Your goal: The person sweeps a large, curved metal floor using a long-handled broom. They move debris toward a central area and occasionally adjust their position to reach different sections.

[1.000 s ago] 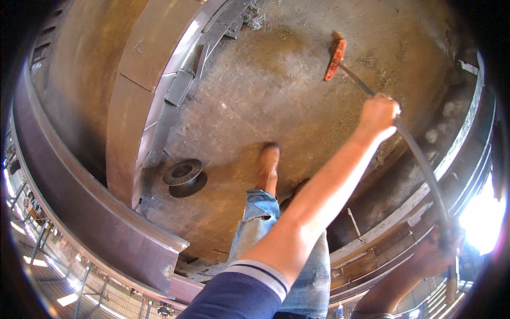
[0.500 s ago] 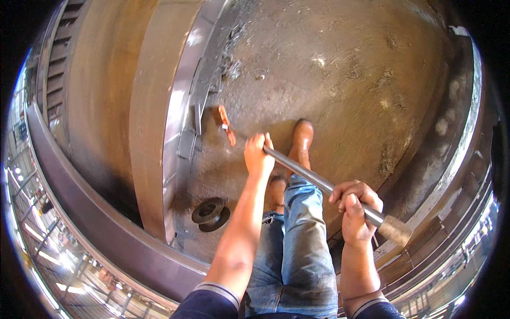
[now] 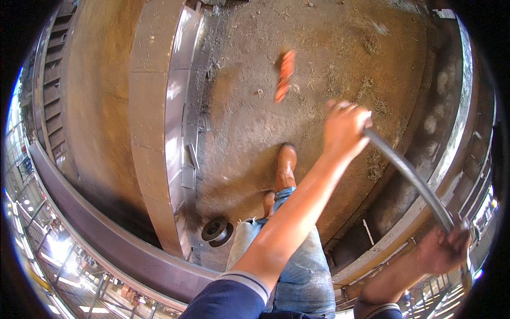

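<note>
My left hand (image 3: pixel 345 127) is closed around a long grey metal pole (image 3: pixel 411 173), held out over the floor right of my boots. My right hand (image 3: pixel 443 250), dark and blurred at the lower right, is wrapped around the pole's near end. Beyond my left fist, a narrow orange piece (image 3: pixel 285 77) shows, smeared by motion. It lies roughly toward the pole's far end, but the join between them cannot be made out.
On the left, a long brown steel beam (image 3: pixel 154 106) runs lengthwise. A dark round spool (image 3: pixel 215 231) rests beside its foot, near my legs. A brown boot (image 3: pixel 287 159) stands on the dirty floor (image 3: pixel 239 133). Another long metal edge (image 3: pixel 462 106) bounds the right side.
Both hands have swung to the right with the pole, the left also farther out. The orange piece has shifted up and right, away from the beam. My view has moved a little.
</note>
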`<state>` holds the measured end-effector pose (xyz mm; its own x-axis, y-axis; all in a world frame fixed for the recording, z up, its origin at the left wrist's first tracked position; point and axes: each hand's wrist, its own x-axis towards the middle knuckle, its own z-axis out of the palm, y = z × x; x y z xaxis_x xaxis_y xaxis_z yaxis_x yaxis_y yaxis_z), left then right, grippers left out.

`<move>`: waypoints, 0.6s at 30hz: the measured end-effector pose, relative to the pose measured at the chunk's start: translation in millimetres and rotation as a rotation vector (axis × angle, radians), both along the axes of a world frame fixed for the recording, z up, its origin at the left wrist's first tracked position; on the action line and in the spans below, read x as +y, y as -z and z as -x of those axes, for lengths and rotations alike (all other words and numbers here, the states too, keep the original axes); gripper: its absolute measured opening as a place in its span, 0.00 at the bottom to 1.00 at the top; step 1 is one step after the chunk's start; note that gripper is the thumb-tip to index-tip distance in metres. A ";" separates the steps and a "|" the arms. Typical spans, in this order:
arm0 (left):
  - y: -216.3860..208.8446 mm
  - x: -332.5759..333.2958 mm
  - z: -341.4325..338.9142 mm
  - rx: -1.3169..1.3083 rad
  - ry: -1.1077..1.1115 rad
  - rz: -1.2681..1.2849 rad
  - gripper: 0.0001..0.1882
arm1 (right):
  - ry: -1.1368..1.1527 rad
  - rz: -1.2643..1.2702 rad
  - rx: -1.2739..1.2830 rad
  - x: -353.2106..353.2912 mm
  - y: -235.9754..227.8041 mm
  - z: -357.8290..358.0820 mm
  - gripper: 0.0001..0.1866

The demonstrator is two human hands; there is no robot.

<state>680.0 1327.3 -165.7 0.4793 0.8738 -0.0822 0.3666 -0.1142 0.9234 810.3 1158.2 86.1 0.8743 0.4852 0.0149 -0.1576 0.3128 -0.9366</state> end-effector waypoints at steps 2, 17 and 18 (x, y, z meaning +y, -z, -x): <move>9.1 -9.6 64.8 0.240 0.011 0.097 0.12 | -0.025 0.114 0.103 17.3 36.1 2.0 0.12; 55.7 221.3 -0.9 -0.047 0.069 0.708 0.12 | 0.006 0.403 -0.094 143.2 97.3 122.4 0.14; 50.6 220.1 -15.5 0.013 0.215 0.370 0.12 | 0.022 0.219 -0.086 143.3 77.9 117.6 0.13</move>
<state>695.5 1547.3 -216.3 0.6442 0.6644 -0.3788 0.3824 0.1491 0.9119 692.7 1301.6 8.2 0.8848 0.4658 -0.0143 -0.0702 0.1029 -0.9922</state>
